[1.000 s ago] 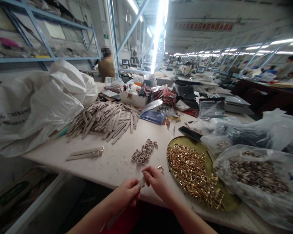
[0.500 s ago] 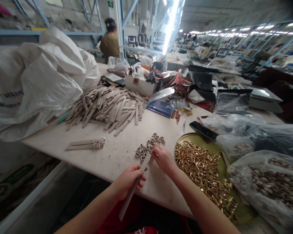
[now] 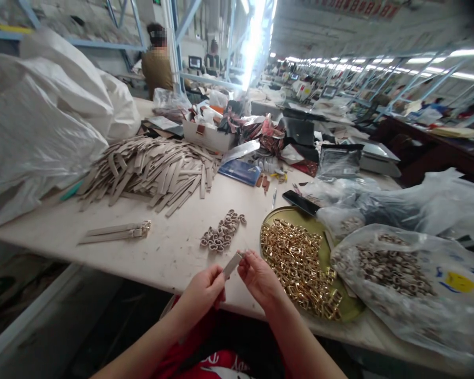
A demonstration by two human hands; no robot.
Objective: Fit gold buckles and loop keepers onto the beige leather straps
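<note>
Narrow flat beige leather strap [image 3: 232, 265], lower centre: gripped in curled left hand [image 3: 202, 289], upper end pinched by right hand [image 3: 259, 279], near round brass tray [image 3: 324, 247] heaped with gold metal buckles [image 3: 296, 268].

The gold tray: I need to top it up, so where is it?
In the head view, the gold tray sits on the table right of the right hand, beside a clear plastic bag.

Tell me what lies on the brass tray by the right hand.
The brass tray holds a heap of gold-coloured metal buckles; a black phone lies at its far rim, and a plastic bag overlaps its right edge. The heap hides the tray's middle and anything beneath.
</note>
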